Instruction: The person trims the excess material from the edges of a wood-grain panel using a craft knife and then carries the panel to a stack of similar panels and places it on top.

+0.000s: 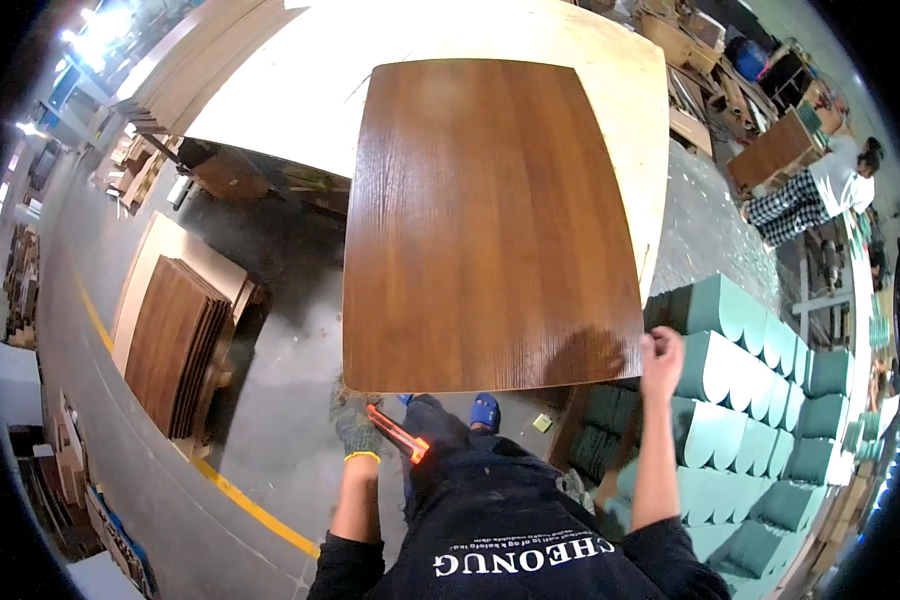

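A large brown wood-grain board [490, 220] with curved sides lies in front of me, its near edge jutting past the pale sheet under it. My left hand [355, 420], in a grey knit glove with a yellow cuff, is below the board's near left corner. It appears closed round a long, narrow orange tool [398, 434] with a wider end; the fingers are partly hidden. My bare right hand [662, 362] is at the board's right edge, near the front corner. Its fingers are curled; whether they hold anything small does not show.
The pale sheet [300, 90] tops a stack reaching back left. Several brown boards [175, 335] are piled on a low pallet to the left. Green foam-like blocks [730, 390] are stacked close on my right. A person [820, 190] bends over boards at far right.
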{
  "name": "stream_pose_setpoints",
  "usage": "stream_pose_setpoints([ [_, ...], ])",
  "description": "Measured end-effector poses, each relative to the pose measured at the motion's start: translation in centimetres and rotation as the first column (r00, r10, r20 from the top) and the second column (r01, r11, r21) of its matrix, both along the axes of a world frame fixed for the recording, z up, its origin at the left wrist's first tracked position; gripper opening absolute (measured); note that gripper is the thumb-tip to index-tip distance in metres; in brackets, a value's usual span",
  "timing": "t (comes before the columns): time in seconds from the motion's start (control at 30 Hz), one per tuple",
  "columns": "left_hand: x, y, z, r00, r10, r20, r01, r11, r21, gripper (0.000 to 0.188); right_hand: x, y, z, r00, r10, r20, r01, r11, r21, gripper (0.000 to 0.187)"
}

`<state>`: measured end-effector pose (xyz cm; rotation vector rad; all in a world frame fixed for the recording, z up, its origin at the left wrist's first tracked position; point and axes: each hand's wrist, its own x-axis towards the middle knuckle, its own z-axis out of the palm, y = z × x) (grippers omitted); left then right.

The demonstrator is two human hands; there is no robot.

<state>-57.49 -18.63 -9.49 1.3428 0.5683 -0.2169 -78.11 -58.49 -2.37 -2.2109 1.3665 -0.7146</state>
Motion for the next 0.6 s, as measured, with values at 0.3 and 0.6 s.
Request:
stream_pose_setpoints([
  [0.3,13.3,1.8,0.0,0.827,-0.528,0.192,0.488,0.845,0.220,0.038,3.7,-0.9,-6.9,0.985,-0.174,-0.010,0.136,0.734,0.665,0.077],
  [0.6,25.1,0.1,3.2,-0.022,-1.000,0.001,0.027,0.001,1.000,0.055,4.6,-0.6,-6.4,0.953,-0.273,-0.130,0.286,0.674,0.681,0.084],
])
